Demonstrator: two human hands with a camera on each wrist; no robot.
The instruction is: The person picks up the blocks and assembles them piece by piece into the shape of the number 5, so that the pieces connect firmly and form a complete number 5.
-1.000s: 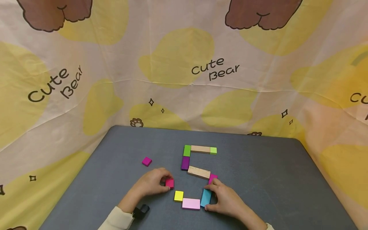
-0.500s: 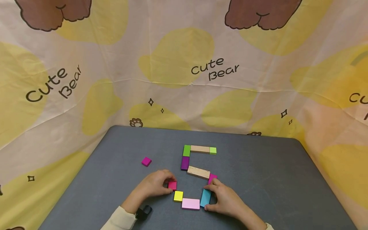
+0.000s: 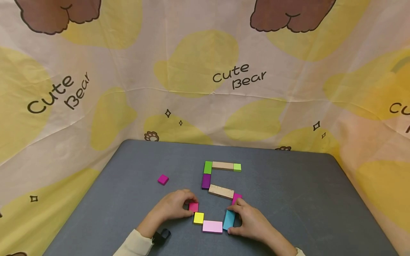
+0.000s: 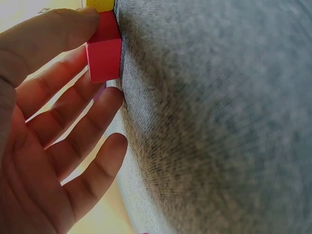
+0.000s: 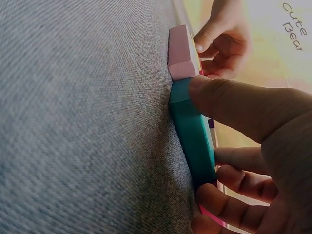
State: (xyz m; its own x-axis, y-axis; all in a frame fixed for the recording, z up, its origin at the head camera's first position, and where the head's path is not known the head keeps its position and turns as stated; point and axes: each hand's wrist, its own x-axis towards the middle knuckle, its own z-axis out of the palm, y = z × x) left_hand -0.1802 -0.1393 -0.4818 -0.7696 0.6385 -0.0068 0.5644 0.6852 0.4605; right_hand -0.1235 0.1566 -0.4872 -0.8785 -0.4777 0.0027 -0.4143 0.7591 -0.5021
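Observation:
My left hand [image 3: 176, 204] pinches a red block [image 4: 105, 51] between thumb and fingers, right at the upper left corner of a yellow block [image 3: 198, 218]. The right hand [image 3: 253, 220] holds a blue block [image 5: 192, 136] by its two ends, thumb at the near end. A pale pink block [image 3: 212, 226] lies between the yellow and blue ones. Beyond the right fingertips, a magenta block [image 3: 237, 197] meets a bare wooden block [image 3: 221, 191]. The row goes on through a purple block [image 3: 206, 181], a green block [image 3: 208, 167], another wooden block [image 3: 223, 166] and a light green block [image 3: 237, 167].
A single magenta cube [image 3: 163, 179] lies apart on the left of the grey table [image 3: 304, 199]. A black strap piece [image 3: 161, 236] sits at the left wrist. Behind the table hangs a printed cloth [image 3: 192, 71] with bear drawings.
The left hand has moved right with the red block, bringing it up against the corner of the yellow block. The right hand stays on the blue block.

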